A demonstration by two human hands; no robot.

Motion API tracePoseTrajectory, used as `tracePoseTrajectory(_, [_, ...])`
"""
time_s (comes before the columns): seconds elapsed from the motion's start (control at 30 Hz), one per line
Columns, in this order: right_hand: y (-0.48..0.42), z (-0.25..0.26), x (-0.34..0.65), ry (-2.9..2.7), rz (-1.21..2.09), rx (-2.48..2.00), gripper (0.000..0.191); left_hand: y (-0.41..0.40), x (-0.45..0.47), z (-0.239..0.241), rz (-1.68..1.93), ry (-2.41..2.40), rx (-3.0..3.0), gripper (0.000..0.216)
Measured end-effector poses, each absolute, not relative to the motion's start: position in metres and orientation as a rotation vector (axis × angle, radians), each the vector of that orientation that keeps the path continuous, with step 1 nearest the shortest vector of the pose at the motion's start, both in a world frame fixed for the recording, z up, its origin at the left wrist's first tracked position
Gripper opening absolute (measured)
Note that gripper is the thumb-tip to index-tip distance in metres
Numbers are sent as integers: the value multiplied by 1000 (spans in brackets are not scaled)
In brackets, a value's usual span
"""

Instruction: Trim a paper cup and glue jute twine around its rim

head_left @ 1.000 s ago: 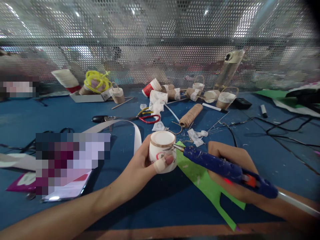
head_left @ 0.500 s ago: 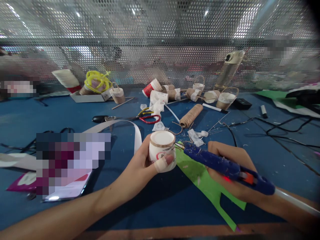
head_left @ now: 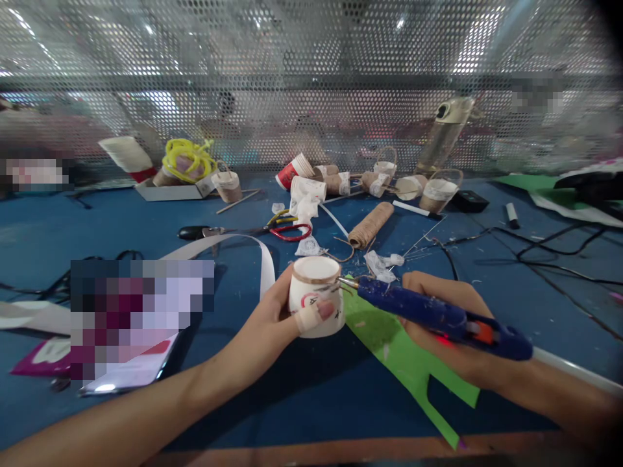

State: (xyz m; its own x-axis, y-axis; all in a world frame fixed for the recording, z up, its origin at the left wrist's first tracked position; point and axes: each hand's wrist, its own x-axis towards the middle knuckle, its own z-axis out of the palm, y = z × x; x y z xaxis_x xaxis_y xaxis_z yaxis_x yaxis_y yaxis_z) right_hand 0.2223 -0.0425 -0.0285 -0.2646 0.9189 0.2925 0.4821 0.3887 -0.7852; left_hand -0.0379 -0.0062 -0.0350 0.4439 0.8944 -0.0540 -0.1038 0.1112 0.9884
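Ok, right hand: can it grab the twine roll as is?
Probably not: the right hand is closed around the blue glue gun, so it isn't free to grasp. The twine roll itself looks uncovered, lying on the blue table beyond crumpled white scraps.

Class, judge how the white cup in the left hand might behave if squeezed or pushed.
The cup looks papery, so probably light and easily dented. Its wider end faces down, so, set down thus, it should resist tipping.
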Motion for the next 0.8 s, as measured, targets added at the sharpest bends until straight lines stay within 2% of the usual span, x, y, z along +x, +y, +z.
tracePoseTrajectory(0.43, [-37,-26,223,-1660,1103,-1303,14,-5,-41,-34,819,769,1134,42])
tracePoseTrajectory(0.5, [-37,-28,224,-1633,1153,-1309,17,-6,-40,-31,816,772,1113,41])
tracePoseTrajectory(0.63, [-36,-27,226,-1644,1174,-1343,38,-7,-36,-25,846,747,1060,42])
tracePoseTrajectory(0.8, [-34,-26,225,-1655,1190,-1352,38,-8,-35,-24,824,711,991,42])
